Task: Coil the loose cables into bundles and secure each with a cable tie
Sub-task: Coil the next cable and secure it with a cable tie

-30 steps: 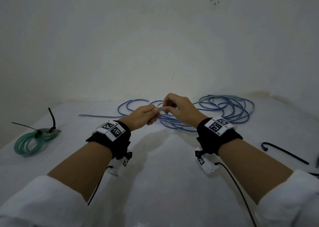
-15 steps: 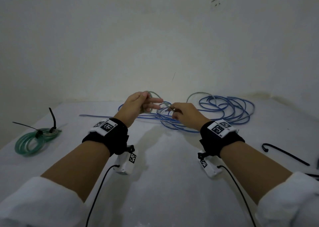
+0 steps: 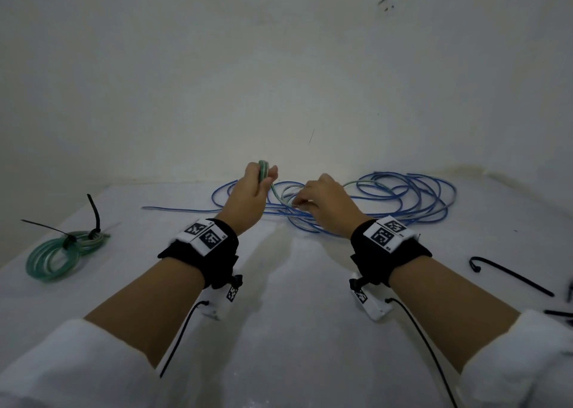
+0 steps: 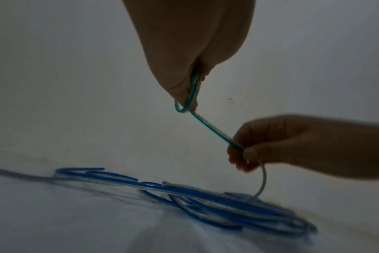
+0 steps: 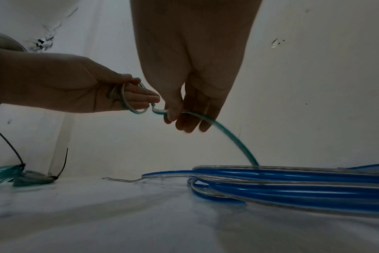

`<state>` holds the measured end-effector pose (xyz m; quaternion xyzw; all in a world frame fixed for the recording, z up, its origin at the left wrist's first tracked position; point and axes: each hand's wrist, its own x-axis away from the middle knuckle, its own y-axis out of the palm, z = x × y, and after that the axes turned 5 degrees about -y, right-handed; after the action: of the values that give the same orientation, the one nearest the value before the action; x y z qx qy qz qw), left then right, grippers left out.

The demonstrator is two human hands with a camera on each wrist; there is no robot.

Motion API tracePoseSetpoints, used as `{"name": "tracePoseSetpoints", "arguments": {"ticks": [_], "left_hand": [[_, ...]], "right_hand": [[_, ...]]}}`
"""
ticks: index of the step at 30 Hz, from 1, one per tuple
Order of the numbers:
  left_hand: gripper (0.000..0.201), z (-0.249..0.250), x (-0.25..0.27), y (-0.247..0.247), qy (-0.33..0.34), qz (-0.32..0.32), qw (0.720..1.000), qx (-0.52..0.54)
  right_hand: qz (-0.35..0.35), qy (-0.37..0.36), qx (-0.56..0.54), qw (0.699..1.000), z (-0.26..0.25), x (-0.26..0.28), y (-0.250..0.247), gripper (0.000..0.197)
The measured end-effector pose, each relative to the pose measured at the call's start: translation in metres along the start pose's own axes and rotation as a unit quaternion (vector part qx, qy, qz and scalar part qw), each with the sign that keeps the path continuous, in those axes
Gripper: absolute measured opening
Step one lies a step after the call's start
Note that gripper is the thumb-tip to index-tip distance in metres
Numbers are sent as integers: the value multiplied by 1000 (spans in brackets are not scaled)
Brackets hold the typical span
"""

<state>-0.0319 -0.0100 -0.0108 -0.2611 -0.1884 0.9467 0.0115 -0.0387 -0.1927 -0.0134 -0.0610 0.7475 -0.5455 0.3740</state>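
Note:
A thin green cable (image 4: 212, 131) runs between my two hands. My left hand (image 3: 259, 179) is raised and grips a small coil of it (image 3: 263, 169), with loops wound round the fingers (image 5: 130, 95). My right hand (image 3: 305, 201) hangs lower, just above the table, and pinches the same cable (image 5: 227, 135) where it rises out of the pile. Loose blue cable (image 3: 403, 203) lies in wide tangled loops on the white table (image 3: 294, 330) at the back centre and right.
A green coil (image 3: 59, 255), bound with two black cable ties (image 3: 94, 212), lies at the left. Loose black cable ties (image 3: 511, 277) lie at the right edge. A white wall (image 3: 279, 66) rises straight behind the table.
My left hand has lifted and turned, and now holds green loops instead of a single strand. My right hand has dropped toward the pile, further along the cable.

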Motion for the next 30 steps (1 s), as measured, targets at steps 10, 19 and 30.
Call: {"name": "tracePoseSetpoints", "arguments": {"ticks": [10, 19, 30], "left_hand": [[10, 0, 6, -6, -1, -127, 981, -149], [12, 2, 6, -6, 32, -98, 975, -198], [21, 5, 11, -8, -3, -186, 968, -169]], "right_hand": [[73, 39, 124, 989, -2, 0, -10, 27], [-56, 11, -9, 998, -13, -9, -10, 21], [4, -37, -2, 999, -12, -14, -14, 10]]}}
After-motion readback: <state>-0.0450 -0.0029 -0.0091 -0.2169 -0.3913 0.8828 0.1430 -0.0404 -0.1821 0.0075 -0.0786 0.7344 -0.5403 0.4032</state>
